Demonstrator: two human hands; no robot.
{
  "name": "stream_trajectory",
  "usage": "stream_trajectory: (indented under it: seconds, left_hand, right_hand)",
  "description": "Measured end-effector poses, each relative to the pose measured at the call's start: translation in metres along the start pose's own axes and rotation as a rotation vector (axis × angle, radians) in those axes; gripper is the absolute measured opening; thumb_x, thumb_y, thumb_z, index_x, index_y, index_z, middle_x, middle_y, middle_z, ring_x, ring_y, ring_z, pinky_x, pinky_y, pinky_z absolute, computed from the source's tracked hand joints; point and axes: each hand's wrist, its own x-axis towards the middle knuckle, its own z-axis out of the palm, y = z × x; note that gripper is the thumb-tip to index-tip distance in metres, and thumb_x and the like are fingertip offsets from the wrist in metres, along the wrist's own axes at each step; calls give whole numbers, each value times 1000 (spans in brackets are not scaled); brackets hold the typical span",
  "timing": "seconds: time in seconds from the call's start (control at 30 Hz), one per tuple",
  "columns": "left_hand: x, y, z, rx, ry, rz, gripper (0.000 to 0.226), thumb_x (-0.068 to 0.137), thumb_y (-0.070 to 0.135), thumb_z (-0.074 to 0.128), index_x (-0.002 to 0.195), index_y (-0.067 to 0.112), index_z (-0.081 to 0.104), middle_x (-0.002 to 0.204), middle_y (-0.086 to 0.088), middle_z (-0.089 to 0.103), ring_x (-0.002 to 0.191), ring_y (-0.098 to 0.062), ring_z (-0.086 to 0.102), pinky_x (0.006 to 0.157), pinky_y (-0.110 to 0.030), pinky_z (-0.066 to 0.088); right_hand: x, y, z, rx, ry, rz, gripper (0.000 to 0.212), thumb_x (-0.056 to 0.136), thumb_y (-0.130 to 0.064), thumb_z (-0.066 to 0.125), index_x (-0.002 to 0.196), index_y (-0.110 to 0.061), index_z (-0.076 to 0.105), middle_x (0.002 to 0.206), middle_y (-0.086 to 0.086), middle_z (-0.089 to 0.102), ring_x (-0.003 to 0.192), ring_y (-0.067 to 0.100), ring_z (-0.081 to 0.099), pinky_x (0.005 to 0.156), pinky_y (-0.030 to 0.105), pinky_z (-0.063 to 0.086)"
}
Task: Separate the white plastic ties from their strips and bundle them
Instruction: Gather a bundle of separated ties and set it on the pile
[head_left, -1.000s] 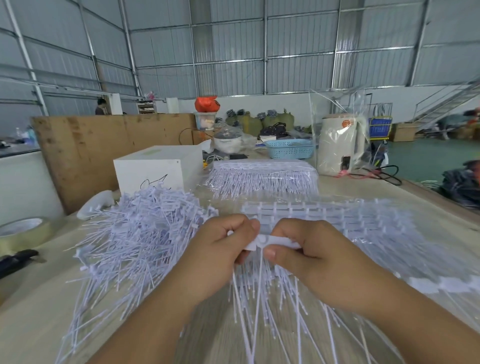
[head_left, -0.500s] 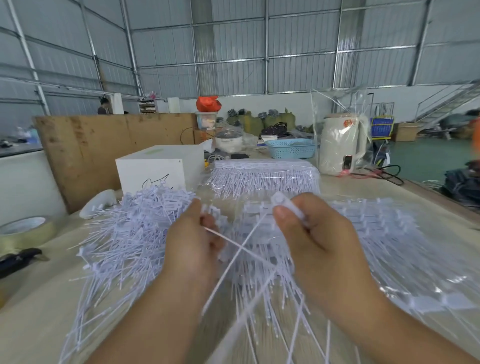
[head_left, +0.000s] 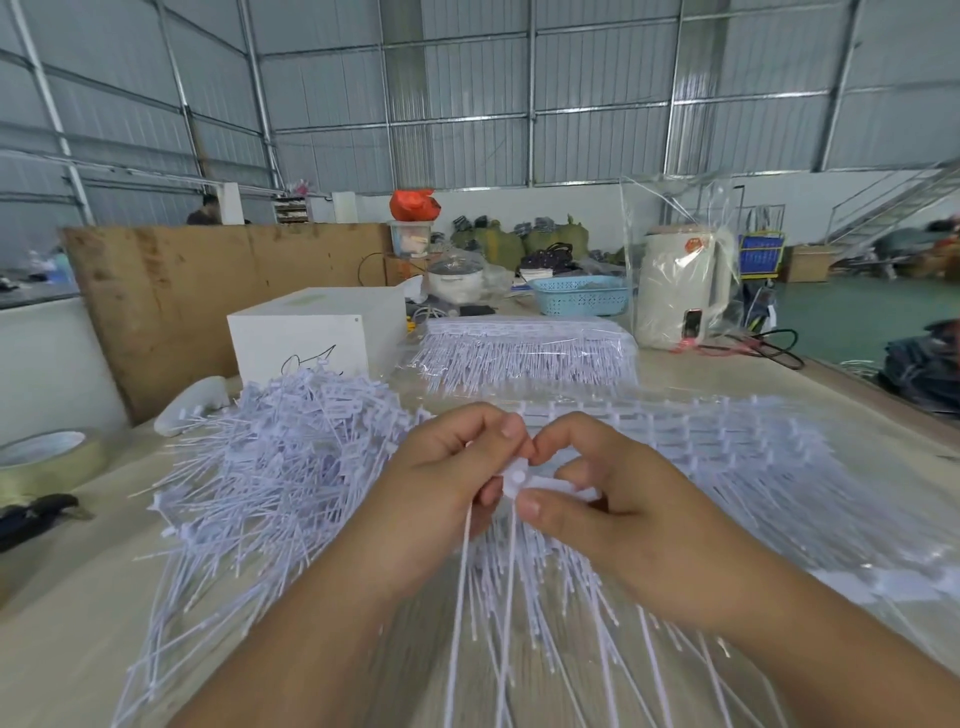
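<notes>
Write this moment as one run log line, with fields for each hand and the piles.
left hand: pinches tie strip | right hand: pinches same strip | loose ties pile: left on table | unseparated strips: right

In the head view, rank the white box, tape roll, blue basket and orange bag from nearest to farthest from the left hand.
From the left hand:
1. white box, just behind the loose ties, up and left.
2. tape roll, at the table's far left edge.
3. blue basket, farther back, right of centre.
4. orange bag, farthest, on a container behind the table.
</notes>
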Motion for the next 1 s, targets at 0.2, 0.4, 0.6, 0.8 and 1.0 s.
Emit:
stream_trajectory:
  seconds: [0.2,0.4,0.6,0.8,1.0]
  left_hand:
    - [0,1,-3,171,120,88,40,79,51,50,56,20,60,43,9,45,41,-3,39,44,-12,34]
    - [-5,1,5,134,-121,34,30,86,51,52,68,29,63,55,13,47,46,-2,41,44,-13,33]
    - [-6,2,-4,127,-329,-3,21,80,50,62,69,32,64,60,12,52,50,-3,42,47,-14,33]
    - [-3,2,-15,132,-403,-55,9,72,35,71,67,29,66,59,6,50,50,-7,42,48,-17,36]
    - [-2,-4,-18,164,-337,-39,29,68,32,76,56,24,51,55,10,41,50,-3,37,48,-14,30]
  right_hand:
    - [-1,-3,-5,78,35,-22,18,79,-42,67,93,-41,56,64,-7,54,50,9,41,48,19,34]
    - [0,-1,-2,23,-54,-37,30,82,-54,60,108,-42,52,76,19,64,59,31,49,58,44,39]
    - [1,6,-6,-69,-80,0,48,73,-65,60,117,-52,47,95,2,67,77,9,64,80,38,54]
    - [-3,-1,-10,-254,-42,24,53,71,-68,60,118,-48,46,70,-14,53,53,0,50,53,13,36]
    - [-4,-9,-16,-549,-113,119,47,81,-72,44,71,-26,50,53,-14,46,46,4,39,50,26,30]
